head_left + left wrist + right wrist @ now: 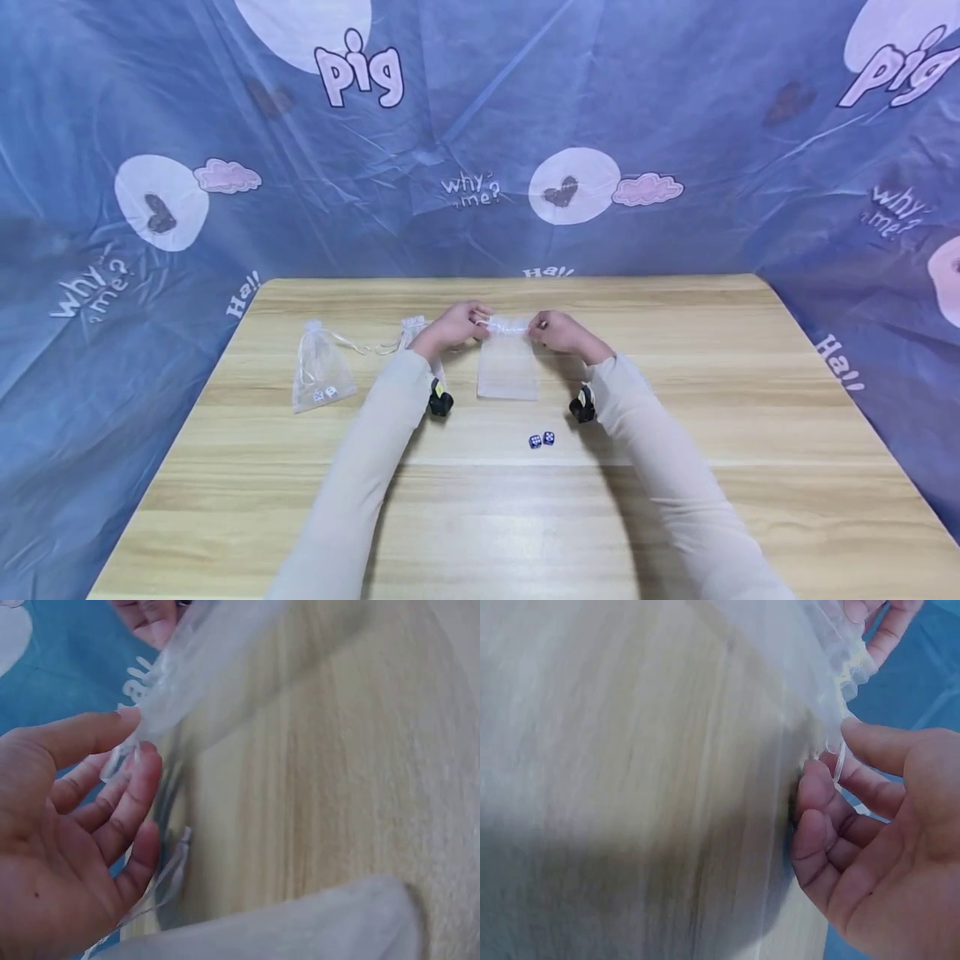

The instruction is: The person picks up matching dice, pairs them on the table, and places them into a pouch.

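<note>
A sheer white drawstring bag (507,367) hangs between the two hands, its gathered top toward the back of the table. My left hand (462,323) pinches the left end of the gathered top; in the left wrist view the thumb and fingers (139,780) meet at the fabric and cord. At the opposite end, my right hand (558,331) pinches the top corner, and a loop of cord shows by its thumb in the right wrist view. Two dark blue dice (542,439) with white pips lie on the table in front of the bag.
To the left lies another sheer bag (322,371) with two white dice (325,393) inside and its cord trailing right. A further bag (412,327) is partly hidden behind the left forearm. The wooden table (225,500) meets a blue printed cloth (420,225) at the back.
</note>
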Demonstrator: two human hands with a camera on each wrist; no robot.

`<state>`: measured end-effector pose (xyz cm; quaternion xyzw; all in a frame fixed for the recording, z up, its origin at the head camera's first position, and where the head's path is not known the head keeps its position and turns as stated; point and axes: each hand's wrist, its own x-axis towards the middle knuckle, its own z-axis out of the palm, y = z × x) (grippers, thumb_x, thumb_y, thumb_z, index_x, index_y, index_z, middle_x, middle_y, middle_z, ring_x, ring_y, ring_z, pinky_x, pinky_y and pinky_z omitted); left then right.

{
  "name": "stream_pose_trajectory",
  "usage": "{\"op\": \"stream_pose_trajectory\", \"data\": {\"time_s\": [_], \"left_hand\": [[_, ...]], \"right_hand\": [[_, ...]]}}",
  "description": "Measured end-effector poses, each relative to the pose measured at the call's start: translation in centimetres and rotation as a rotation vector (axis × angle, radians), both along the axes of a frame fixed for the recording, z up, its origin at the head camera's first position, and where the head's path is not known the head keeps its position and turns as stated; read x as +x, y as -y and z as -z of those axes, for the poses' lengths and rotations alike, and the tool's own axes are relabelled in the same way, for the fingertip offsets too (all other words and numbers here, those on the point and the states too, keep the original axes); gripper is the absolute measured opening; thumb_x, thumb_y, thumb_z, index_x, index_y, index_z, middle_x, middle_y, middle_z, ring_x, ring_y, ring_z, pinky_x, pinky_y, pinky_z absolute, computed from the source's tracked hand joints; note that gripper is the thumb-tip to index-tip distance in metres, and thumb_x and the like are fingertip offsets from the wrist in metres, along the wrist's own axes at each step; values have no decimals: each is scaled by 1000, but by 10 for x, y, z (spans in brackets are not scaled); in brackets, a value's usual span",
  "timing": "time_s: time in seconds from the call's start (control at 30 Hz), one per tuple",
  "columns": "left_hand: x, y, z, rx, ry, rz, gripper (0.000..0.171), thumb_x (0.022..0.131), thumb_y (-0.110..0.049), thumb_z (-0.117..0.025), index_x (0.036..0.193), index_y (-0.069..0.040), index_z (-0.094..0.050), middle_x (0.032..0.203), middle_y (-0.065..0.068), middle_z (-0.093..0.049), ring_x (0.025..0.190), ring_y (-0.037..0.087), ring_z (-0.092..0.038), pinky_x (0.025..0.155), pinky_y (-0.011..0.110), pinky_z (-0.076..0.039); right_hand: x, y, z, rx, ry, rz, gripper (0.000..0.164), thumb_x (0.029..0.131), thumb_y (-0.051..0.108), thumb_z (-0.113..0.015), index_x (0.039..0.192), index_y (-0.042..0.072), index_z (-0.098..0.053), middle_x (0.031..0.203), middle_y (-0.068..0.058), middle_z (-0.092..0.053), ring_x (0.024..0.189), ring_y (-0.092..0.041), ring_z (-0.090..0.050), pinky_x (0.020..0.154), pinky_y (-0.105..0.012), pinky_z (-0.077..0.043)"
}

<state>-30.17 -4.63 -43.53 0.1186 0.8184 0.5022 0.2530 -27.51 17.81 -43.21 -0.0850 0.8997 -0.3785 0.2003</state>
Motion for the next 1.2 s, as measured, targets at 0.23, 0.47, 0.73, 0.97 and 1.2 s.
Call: {"op": "stream_pose_trajectory", "data": {"time_s": [0.23,0.47,0.73,0.97,1.2], "left_hand": [[2,6,-12,107,-23,-16,43,84,2,-66,125,1,-53,100,5,-59,82,12,-55,68,22,-49],[13,11,-34,235,-102,-53,42,83,8,-65,123,8,-53,99,6,-59,86,8,-56,76,15,-51],[38,15,-51,311,-194,21,38,82,6,-67,119,6,-58,97,6,-62,84,10,-57,76,17,-50],[49,18,-51,227,-189,120,48,81,-2,-72,126,-2,-58,97,1,-58,91,14,-54,76,20,-48],[48,19,-45,91,-245,245,58,81,-8,-74,136,-9,-54,116,12,-59,106,23,-52,84,25,-45]], "right_hand": [[8,-5,-18,-238,42,52,21,96,6,-52,110,-10,-55,84,-8,-58,71,-15,-56,68,-26,-53],[21,-11,-43,-265,-135,36,17,97,9,-54,105,-5,-58,90,-15,-62,85,-33,-62,76,-38,-55],[43,-10,-47,-244,-338,29,11,94,9,-60,100,0,-64,94,-18,-65,76,-15,-57,65,-22,-47],[59,-8,-43,-263,-390,10,10,93,6,-61,99,0,-65,97,-16,-67,80,-18,-58,68,-21,-48],[63,-10,-41,-291,-379,7,10,93,8,-61,99,1,-65,97,-16,-67,80,-25,-58,66,-20,-46]]}}
